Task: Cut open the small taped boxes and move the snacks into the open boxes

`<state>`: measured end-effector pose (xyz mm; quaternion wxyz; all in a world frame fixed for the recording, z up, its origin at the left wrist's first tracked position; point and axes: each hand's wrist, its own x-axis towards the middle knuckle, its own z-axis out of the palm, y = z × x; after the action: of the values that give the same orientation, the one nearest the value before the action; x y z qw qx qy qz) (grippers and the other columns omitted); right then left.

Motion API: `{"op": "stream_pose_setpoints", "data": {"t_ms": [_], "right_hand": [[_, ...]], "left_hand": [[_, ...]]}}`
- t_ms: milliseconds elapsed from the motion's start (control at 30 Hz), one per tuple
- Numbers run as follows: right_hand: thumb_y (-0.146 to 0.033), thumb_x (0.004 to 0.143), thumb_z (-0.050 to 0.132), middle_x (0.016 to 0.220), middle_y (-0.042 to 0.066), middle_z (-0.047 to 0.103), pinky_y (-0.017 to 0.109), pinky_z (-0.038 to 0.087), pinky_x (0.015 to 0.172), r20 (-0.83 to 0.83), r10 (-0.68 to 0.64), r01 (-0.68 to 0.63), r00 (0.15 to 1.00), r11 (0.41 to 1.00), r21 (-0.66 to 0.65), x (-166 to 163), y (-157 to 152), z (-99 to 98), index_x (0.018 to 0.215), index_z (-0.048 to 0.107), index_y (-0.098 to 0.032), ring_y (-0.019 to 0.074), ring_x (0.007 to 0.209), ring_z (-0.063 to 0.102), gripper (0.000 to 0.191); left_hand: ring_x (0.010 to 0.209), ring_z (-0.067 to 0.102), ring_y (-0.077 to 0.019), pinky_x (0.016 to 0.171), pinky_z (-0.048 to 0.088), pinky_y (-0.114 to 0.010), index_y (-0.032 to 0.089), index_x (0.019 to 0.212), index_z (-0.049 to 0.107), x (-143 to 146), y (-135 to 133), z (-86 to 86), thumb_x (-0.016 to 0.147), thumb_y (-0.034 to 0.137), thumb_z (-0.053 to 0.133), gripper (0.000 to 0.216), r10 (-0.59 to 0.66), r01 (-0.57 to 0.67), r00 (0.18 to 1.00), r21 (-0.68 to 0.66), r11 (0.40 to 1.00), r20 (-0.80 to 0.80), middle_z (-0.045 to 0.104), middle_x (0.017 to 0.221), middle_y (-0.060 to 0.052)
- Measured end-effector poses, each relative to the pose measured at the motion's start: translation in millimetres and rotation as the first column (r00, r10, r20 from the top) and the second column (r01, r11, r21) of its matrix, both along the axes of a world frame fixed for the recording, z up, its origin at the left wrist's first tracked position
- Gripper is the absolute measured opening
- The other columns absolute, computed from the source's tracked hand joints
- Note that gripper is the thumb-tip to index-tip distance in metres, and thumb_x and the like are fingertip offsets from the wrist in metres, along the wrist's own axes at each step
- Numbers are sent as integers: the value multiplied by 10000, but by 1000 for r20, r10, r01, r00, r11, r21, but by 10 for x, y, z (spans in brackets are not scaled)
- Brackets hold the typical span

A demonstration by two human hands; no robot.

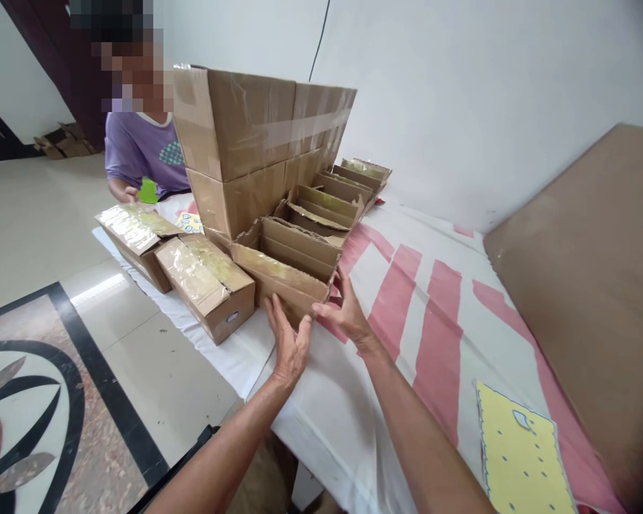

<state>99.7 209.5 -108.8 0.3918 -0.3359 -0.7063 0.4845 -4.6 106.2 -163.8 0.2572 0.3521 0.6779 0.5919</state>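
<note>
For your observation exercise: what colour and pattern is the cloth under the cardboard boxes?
The cloth is white with broad pink stripes; the head view shows it.

Pink-striped cloth-covered table (407,300): cardboard boxes (208,278), yellow dotted sheet (519,457), large brown board (594,285).

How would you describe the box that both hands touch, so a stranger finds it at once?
On the pink-striped table stands a tall taped carton with a row of small open boxes beside it. The box is the nearest of that row, touched by the left hand and right hand. Unlike the sealed boxes at its left, it is open.
</note>
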Motion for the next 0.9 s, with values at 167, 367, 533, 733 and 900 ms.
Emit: {"op": "stream_pose_setpoints", "data": {"t_ms": [167,367,533,733,900], "right_hand": [[-481,670,884,1652,173,387,473,521,1087,-39,-4,5,999,1000,22,-127,66,-39,1620,242,-251,325,1519,392,1169],[-528,636,875,1604,185,452,516,512,1102,-57,-86,90,995,993,79,-197,277,-128,1615,283,-222,360,1460,467,1185],[-512,643,877,1618,185,436,532,446,1179,-68,-129,137,989,983,126,-271,600,-215,1628,270,-202,355,1494,431,1198],[-507,655,879,1637,192,409,533,306,1268,-28,-144,147,989,969,198,-216,972,-303,1625,276,-180,340,1525,389,1188],[-575,652,879,1664,183,377,543,276,1279,-13,-143,142,990,963,228,-210,1035,-341,1641,260,-192,339,1545,359,1228]], "left_hand": [[1647,-79,-276,1329,59,-456,103,1642,105,-63,225,-35,965,526,447,869,52,-52,998,9,999,-46,-63,1759,-226],[1650,10,-305,1319,113,-486,43,1606,212,-118,546,-95,976,487,402,794,122,-120,988,28,992,-99,54,1740,-283],[1639,121,-324,1313,167,-495,27,1573,296,-195,923,-102,964,440,428,747,161,-155,982,63,986,-98,190,1711,-299],[1644,77,-331,1313,153,-510,26,1601,252,-128,1187,-145,983,450,407,765,161,-153,981,79,985,-108,142,1726,-290],[1646,91,-303,1319,159,-504,79,1610,254,-173,1234,-153,977,401,426,731,126,-118,987,90,989,-96,158,1738,-245]]}}
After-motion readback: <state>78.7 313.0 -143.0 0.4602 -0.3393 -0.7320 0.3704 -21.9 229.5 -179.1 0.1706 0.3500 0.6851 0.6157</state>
